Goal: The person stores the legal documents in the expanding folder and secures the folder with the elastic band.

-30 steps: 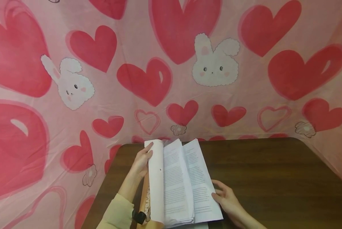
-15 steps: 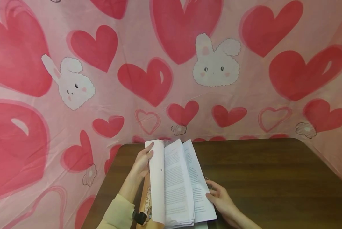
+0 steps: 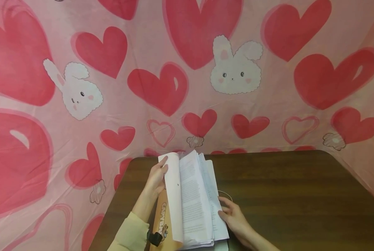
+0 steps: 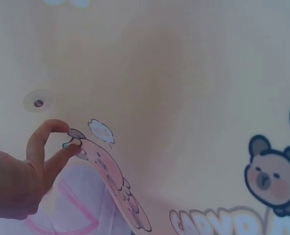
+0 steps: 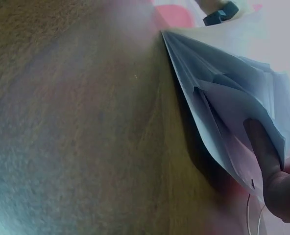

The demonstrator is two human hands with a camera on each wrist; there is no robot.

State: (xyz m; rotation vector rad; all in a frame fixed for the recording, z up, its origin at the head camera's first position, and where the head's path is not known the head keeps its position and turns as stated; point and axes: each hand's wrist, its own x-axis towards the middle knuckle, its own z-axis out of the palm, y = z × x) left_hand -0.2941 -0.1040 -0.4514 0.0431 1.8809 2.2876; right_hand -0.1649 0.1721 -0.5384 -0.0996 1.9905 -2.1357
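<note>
A folder (image 3: 161, 218) with a tan capybara-printed outside stands tilted over the table, its white-lined cover (image 3: 173, 188) lifted to the left. My left hand (image 3: 156, 176) pinches the cover's upper left edge between thumb and finger; the left wrist view shows the pinch on the printed capybara side (image 4: 184, 122). Inside lies a stack of printed sheets (image 3: 193, 202), slightly fanned to the right. My right hand (image 3: 232, 214) grips the right edge of the rear sheets, thumb in front. In the right wrist view a finger (image 5: 262, 147) presses against the papers (image 5: 233, 98), which gape apart at the edge.
The dark wooden table (image 3: 293, 198) extends to the right and behind. A thin pale cord loop (image 3: 226, 193) sticks out beside the folder near my right hand. A pink cloth with hearts and rabbits (image 3: 237, 69) hangs behind the table.
My right hand has moved left, bringing the outer sheets in behind the stack. The cord loop now shows more. My left hand stays on the cover, which leans slightly further right at its lower end.
</note>
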